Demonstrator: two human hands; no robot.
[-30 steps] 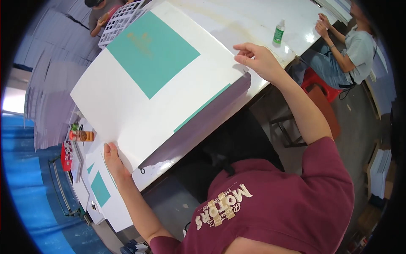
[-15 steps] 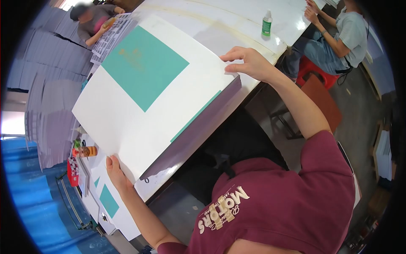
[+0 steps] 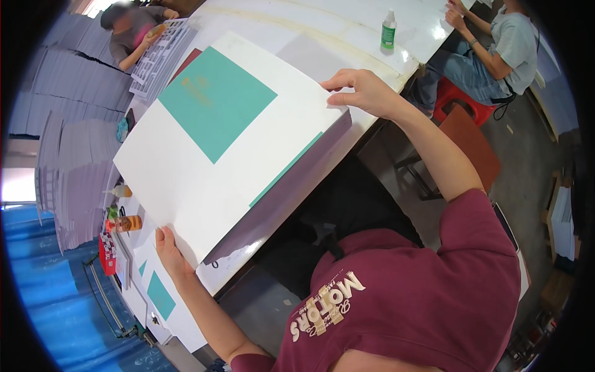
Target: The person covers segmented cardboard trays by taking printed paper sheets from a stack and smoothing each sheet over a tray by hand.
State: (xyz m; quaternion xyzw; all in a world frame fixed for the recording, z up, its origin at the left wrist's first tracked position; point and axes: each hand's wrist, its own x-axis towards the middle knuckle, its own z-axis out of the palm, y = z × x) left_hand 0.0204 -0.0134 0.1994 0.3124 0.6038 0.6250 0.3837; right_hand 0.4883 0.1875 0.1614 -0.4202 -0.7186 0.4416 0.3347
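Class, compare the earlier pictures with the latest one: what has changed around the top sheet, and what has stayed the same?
The top sheet's far side has come down towards the stack, bringing a dark red strip and a nozzle bottle into view. No fresh hold or release can be made out. The left hand and right hand stay by its near corners.

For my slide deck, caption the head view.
Left hand and right hand at two corners of a white sheet with a green panel.
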